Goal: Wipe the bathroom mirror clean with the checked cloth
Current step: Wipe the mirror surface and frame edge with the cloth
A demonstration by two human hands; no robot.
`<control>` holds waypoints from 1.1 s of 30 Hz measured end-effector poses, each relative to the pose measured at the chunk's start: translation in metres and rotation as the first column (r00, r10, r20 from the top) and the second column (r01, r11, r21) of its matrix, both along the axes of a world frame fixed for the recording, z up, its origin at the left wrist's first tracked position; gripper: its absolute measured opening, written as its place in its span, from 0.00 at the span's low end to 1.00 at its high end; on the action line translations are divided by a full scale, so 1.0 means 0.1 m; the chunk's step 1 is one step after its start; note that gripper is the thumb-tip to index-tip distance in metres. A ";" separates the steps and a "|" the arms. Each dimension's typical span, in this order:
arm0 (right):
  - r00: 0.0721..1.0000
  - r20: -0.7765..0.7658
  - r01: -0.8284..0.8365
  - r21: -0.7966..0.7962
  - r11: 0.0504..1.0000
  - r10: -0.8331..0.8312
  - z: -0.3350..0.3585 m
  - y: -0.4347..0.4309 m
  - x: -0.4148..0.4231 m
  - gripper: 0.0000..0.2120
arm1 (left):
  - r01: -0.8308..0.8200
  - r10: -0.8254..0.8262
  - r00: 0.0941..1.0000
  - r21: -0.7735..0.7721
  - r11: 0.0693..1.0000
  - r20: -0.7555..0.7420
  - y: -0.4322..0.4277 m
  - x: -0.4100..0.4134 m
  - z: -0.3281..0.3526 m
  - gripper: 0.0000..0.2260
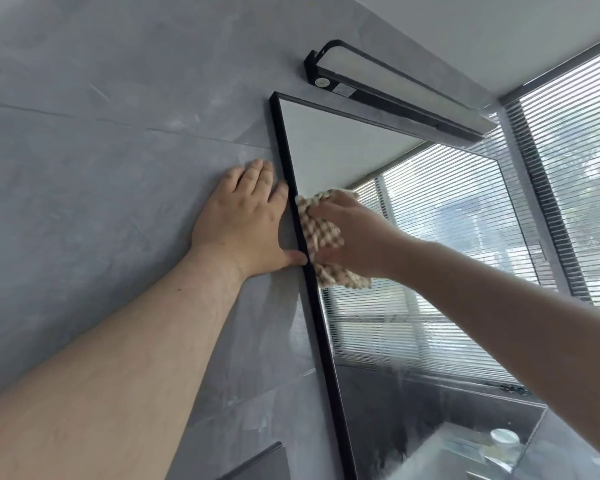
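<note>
Bare forearms (118,358), perhaps a mole (179,289)

Your checked cloth (321,233): bumpy woven fabric.
Mirror (326,143): glossy glass.
Frame (312,296): matt black.
Wall tiles (101,168): smooth, stone-look.
</note>
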State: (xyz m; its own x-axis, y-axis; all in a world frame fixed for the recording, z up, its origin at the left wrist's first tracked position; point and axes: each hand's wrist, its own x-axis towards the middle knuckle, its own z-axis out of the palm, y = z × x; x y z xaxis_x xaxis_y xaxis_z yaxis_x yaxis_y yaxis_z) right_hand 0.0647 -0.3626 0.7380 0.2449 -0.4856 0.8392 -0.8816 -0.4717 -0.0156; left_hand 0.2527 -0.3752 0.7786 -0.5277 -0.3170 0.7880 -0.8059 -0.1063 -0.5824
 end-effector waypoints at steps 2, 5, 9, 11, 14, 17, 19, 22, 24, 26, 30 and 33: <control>1.000 -0.004 -0.026 0.038 0.999 0.026 -0.20 0.02 -0.01 0.31 | 0.006 -0.006 1.000 0.018 1.000 -0.011 0.00 -0.01 0.00 0.53; 0.999 -0.015 -0.029 0.064 0.998 0.030 -0.42 0.00 -0.03 0.31 | -0.002 0.003 1.000 0.030 1.000 -0.019 -0.01 -0.02 0.00 0.53; 1.000 -0.012 -0.019 0.070 0.997 0.020 -0.43 -0.01 -0.04 0.34 | 0.004 -0.003 1.000 0.027 1.000 -0.024 0.00 -0.02 0.00 0.52; 1.000 0.001 -0.003 0.066 0.998 0.002 -0.32 -0.01 -0.03 0.36 | 0.006 -0.006 1.000 0.026 1.000 -0.024 0.01 -0.01 -0.01 0.52; 0.999 0.026 0.022 0.030 0.999 -0.023 -0.04 -0.01 0.00 0.37 | 0.019 -0.018 1.000 0.025 1.000 -0.025 0.02 -0.01 -0.01 0.53; 0.996 0.056 0.072 -0.005 0.997 -0.072 0.30 0.01 0.04 0.35 | 0.026 -0.026 0.999 0.015 1.000 -0.025 0.01 0.00 -0.01 0.53; 0.993 0.057 0.100 -0.021 0.995 -0.099 0.49 0.03 0.06 0.35 | 0.021 -0.021 1.000 0.004 1.000 -0.018 -0.01 0.01 -0.01 0.53; 0.989 0.052 0.142 -0.033 0.989 -0.140 0.64 0.04 0.08 0.35 | 0.030 -0.030 1.000 0.003 1.000 -0.008 -0.03 0.01 0.00 0.53; 0.990 0.069 0.124 -0.037 0.992 -0.121 0.63 0.04 0.08 0.35 | 0.031 -0.031 1.000 -0.002 1.000 -0.003 -0.03 0.01 0.00 0.53; 0.993 0.081 0.089 -0.047 0.995 -0.085 0.59 0.04 0.09 0.35 | 0.033 -0.033 0.999 -0.019 0.999 0.000 -0.04 0.02 0.00 0.53; 0.991 0.090 0.096 -0.017 0.995 -0.094 0.47 0.04 0.08 0.33 | 0.033 -0.033 0.999 -0.013 0.999 -0.001 -0.04 0.01 -0.01 0.53; 0.990 0.082 0.117 0.031 0.993 -0.119 0.35 0.01 0.04 0.31 | 0.054 -0.054 0.998 -0.022 0.998 -0.009 -0.06 0.02 -0.01 0.54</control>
